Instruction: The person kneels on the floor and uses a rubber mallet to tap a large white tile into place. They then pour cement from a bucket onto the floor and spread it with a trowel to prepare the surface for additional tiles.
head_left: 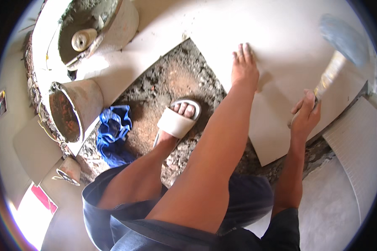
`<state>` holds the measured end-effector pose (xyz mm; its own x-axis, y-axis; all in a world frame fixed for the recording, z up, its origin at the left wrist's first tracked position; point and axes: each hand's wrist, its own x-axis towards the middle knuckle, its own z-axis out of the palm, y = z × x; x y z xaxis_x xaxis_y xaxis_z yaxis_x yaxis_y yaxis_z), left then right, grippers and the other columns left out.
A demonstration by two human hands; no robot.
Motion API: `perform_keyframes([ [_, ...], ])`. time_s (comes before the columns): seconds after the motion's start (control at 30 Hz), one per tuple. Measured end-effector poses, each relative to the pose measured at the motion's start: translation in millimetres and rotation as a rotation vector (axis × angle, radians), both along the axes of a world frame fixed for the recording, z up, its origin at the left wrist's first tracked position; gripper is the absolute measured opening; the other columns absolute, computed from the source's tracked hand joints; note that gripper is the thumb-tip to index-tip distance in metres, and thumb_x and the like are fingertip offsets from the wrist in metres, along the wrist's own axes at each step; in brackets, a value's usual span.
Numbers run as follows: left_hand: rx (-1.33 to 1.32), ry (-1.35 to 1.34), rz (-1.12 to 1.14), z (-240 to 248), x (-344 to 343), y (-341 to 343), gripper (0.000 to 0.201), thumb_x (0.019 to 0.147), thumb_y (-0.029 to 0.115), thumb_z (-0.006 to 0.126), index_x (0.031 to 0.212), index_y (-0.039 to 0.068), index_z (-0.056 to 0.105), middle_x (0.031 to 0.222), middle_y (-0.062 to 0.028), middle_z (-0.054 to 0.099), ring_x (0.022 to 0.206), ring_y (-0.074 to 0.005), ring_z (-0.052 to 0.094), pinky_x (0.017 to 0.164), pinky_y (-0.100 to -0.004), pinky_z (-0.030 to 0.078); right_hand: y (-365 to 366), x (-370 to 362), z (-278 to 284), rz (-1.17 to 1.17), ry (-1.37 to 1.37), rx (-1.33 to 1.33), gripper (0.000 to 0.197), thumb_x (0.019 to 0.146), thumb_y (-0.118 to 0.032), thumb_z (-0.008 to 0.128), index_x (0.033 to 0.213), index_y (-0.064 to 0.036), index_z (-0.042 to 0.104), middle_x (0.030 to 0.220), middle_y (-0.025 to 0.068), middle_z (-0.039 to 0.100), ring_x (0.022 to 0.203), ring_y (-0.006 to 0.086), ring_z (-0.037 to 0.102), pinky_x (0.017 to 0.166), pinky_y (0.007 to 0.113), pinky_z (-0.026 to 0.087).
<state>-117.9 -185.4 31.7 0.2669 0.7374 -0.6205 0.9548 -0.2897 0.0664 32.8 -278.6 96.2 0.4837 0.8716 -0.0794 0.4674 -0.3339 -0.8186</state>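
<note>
My right hand (306, 112) is closed around the handle of a mallet (343, 42). Its grey-blue head is raised at the upper right, slightly blurred and apart from the surface below. My left hand (244, 66) rests on a large pale floor tile (280, 125), fingers stretched out and near the edge of an unpaved strip. That tile lies under and beside both hands. Between it and the tiles on the left is a patch of rough mortar and sand (171, 75).
My sandalled foot (180, 119) stands on the mortar patch, beside a crumpled blue cloth (113, 134). At the left are a mortar-stained bucket (86, 100), a larger tub (125, 25) with wet mortar and a smaller pail (69, 169). Another tile (360, 138) lies at the right.
</note>
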Motion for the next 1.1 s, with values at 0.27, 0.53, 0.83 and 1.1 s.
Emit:
perform_keyframes([
  [0.27, 0.053, -0.06, 0.011, -5, -2, -1, 0.128, 0.063, 0.055, 0.082, 0.147, -0.01, 0.01, 0.156, -0.0284, 0.004, 0.145, -0.0408, 0.008, 0.118, -0.0476, 0.018, 29, -6, -40, 0.158, -0.122, -0.204, 0.037, 0.098, -0.033, 0.052, 0.095, 0.0039, 0.055, 0.069, 0.015, 0.056, 0.065, 0.0242, 0.055, 0.061, 0.039, 0.045],
  [0.53, 0.011, -0.031, 0.008, -2, 0, -1, 0.131, 0.061, 0.058, 0.082, 0.148, -0.009, 0.009, 0.156, -0.0281, 0.004, 0.145, -0.0413, 0.008, 0.118, -0.0478, 0.017, 7, -11, -3, 0.065, -0.149, -0.331, 0.03, 0.097, -0.025, 0.056, 0.101, 0.004, 0.057, 0.069, 0.0103, 0.054, 0.061, 0.0199, 0.051, 0.058, 0.035, 0.043],
  [0.83, 0.004, -0.01, 0.009, 1, 7, -1, 0.133, 0.06, 0.059, 0.082, 0.147, -0.01, 0.009, 0.155, -0.0309, 0.004, 0.145, -0.0439, 0.005, 0.118, -0.0475, 0.016, -120, 15, -25, -0.118, -0.139, -0.238, 0.032, 0.097, -0.029, 0.054, 0.098, 0.0036, 0.055, 0.067, 0.0067, 0.054, 0.058, 0.0155, 0.052, 0.054, 0.033, 0.043],
  [1.1, 0.042, -0.077, -0.089, 9, 21, 5, 0.124, 0.062, 0.056, 0.082, 0.153, 0.011, 0.012, 0.159, -0.0194, 0.004, 0.147, -0.0362, -0.001, 0.118, -0.0541, 0.007, -165, 33, 21, -0.418, 0.117, 0.035, 0.034, 0.097, -0.032, 0.054, 0.099, 0.002, 0.055, 0.067, 0.0099, 0.055, 0.059, 0.0163, 0.053, 0.056, 0.034, 0.045],
])
